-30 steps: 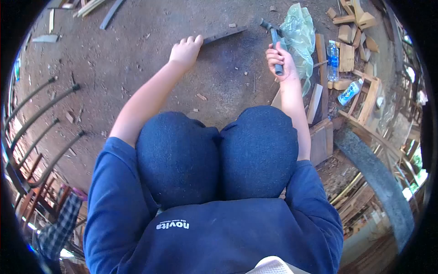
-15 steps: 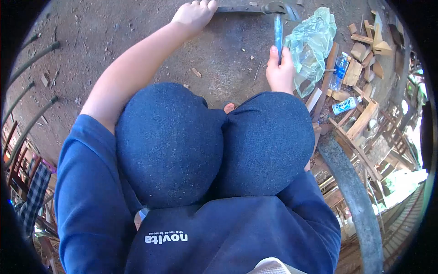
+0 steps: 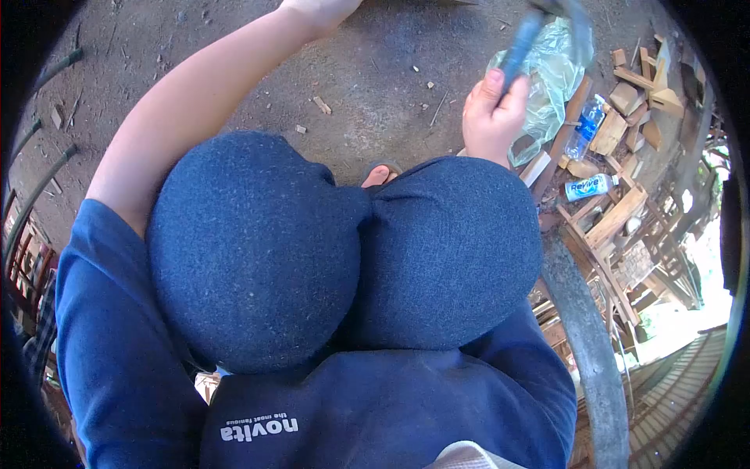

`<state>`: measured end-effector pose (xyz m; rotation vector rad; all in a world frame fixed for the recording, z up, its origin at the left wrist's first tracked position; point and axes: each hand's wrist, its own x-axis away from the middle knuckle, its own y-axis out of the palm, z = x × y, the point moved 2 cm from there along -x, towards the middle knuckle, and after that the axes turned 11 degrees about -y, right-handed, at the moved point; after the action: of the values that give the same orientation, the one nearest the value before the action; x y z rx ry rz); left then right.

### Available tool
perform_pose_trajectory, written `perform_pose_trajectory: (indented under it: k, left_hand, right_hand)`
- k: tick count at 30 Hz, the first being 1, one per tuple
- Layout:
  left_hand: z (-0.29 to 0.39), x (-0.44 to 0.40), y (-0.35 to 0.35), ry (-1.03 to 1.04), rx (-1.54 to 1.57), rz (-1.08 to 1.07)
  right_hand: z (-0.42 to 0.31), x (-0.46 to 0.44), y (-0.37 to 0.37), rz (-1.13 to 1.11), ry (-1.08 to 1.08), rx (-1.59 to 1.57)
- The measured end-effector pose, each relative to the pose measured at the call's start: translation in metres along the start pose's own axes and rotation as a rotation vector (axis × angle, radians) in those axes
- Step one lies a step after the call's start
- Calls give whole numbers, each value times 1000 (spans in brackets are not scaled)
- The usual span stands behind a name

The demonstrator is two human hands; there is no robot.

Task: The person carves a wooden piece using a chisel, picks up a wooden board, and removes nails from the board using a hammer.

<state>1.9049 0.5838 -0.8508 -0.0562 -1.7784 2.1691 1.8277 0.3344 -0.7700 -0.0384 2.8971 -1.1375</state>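
Observation:
My right hand [image 3: 494, 117] is closed around the blue handle of a hammer [image 3: 525, 48]. The hammer is raised and tilted, its head blurred at the top edge, in front of a pale green plastic bag [image 3: 547, 102]. At the top of the view my left hand [image 3: 322, 9] is partly cut off, its fingers beyond the edge. A thin sliver of a flat dark bar [image 3: 461, 1] shows to the right of that hand, at the very top; a moment ago the fingers were wrapped round its end.
Wood offcuts [image 3: 625, 98] lie at the right with a clear bottle [image 3: 584, 129] and a Revive bottle [image 3: 591, 187]. A long grey curved piece [image 3: 582, 328] runs down beside my right leg. Curved dark rods [image 3: 47, 184] stick in from the left. Small chips dot the dirt floor [image 3: 383, 94].
The hammer has lifted off the bar and swung up and right, tilting. My view has shifted, so my left hand and the bar are now mostly out of frame at the top.

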Motion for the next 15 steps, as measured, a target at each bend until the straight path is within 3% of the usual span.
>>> perform_pose_trajectory:
  k: [3, 5, 6, 11, 13, 15]
  left_hand:
    - [0, -1, 4, -11, -9, 40]
    - [0, 0, 2, 10, -19, 42]
    - [-1, -1, -1, 24, -29, 44]
    - [-2, -3, 2, -14, -30, 22]
    - [2, 0, 2, 0, -39, 23]
    - [0, -2, 2, -6, -50, 20]
  right_hand:
    - [0, 4, 3, 167, -3, -187]
    - [0, 5, 11, -102, -56, 415]
    - [12, 9, 18, -113, 28, 253]
    - [-2, -7, -12, -93, 58, 208]
    - [-7, -8, -23, 113, 103, -331]
    - [-5, -6, -14, 184, 117, -352]
